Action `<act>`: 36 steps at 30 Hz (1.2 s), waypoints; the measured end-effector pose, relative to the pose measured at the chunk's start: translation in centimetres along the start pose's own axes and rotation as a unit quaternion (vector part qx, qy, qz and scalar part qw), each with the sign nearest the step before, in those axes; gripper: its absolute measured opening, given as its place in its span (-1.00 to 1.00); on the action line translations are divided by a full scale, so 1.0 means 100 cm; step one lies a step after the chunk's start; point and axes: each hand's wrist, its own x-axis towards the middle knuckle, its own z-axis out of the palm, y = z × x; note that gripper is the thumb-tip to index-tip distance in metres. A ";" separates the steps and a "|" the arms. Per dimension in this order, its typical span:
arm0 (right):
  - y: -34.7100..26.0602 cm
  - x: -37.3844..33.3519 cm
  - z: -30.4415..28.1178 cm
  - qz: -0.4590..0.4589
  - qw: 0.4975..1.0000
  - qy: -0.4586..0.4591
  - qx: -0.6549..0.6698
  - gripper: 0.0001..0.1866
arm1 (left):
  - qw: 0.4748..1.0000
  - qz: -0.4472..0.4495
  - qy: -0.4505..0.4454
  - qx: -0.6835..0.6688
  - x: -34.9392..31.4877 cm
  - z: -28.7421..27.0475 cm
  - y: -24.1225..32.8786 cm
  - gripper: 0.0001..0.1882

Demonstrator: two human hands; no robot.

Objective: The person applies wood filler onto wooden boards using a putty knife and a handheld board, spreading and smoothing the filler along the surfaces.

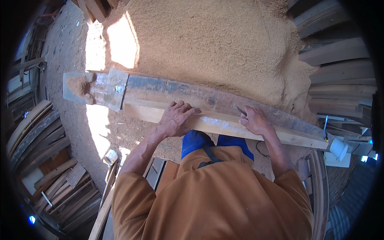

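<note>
A long pale wooden beam (146, 111) lies lengthwise in front of me along the near side of a worn, stained bench plank (180, 91). My left hand (178, 118) grips the beam left of its middle, fingers curled over its top. Farther right, my right hand (257, 121) is closed around a small, dark, thin tool (240, 110) whose tip points up and left; its kind is too small to make out. That hand rests at the beam's upper side. Between my hands, a bright whitish patch of light falls on the wood.
A big heap of sawdust (208, 44) spreads beyond the bench. Stacked boards stand at the right (340, 76) and at the left (36, 132). A square plate (116, 89) sits on the bench's left part. A white cup (338, 148) is by the beam's right end.
</note>
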 end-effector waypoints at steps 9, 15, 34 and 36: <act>0.005 0.003 0.002 -0.033 0.999 0.032 0.009 -0.73 | 0.998 -0.016 -0.063 -0.018 0.009 -0.012 0.002 -0.34; 0.002 0.005 -0.005 -0.012 1.000 -0.017 0.007 -0.69 | 0.996 -0.024 -0.081 -0.007 0.012 -0.013 0.003 -0.36; 0.007 0.010 0.000 -0.022 0.999 0.016 0.034 -0.66 | 0.994 -0.031 -0.081 -0.066 0.011 -0.013 -0.004 -0.17; 0.007 0.009 -0.001 -0.023 0.999 0.016 0.032 -0.67 | 0.996 -0.019 -0.065 -0.054 0.009 -0.015 0.000 -0.18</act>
